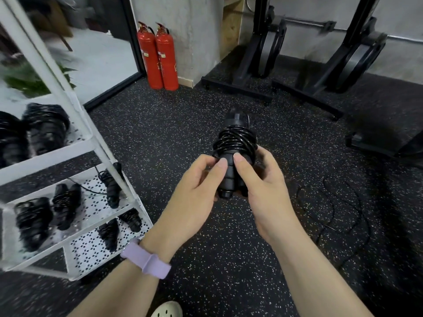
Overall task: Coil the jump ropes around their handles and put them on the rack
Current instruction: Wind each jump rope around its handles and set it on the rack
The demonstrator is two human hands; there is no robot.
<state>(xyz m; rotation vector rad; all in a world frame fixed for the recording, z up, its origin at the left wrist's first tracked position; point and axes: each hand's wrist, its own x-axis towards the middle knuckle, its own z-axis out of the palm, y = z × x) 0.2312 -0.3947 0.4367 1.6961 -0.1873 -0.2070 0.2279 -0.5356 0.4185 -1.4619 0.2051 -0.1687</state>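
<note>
A black jump rope [235, 143] is wound in tight loops round its two handles, held upright in front of me. My left hand [196, 186] grips the lower part of the handles from the left, thumb on top. My right hand [261, 186] grips them from the right, thumb pressed beside the left one. The white perforated rack [91, 145] stands at the left, with several coiled black ropes on its shelves. A loose black rope [332, 209] lies uncoiled on the floor at the right.
Two red fire extinguishers [158, 56] stand against the concrete pillar at the back. Black gym machine bases [297, 88] run along the far right. Speckled black rubber floor lies between the rack and the machines. My shoe [167, 310] shows at the bottom edge.
</note>
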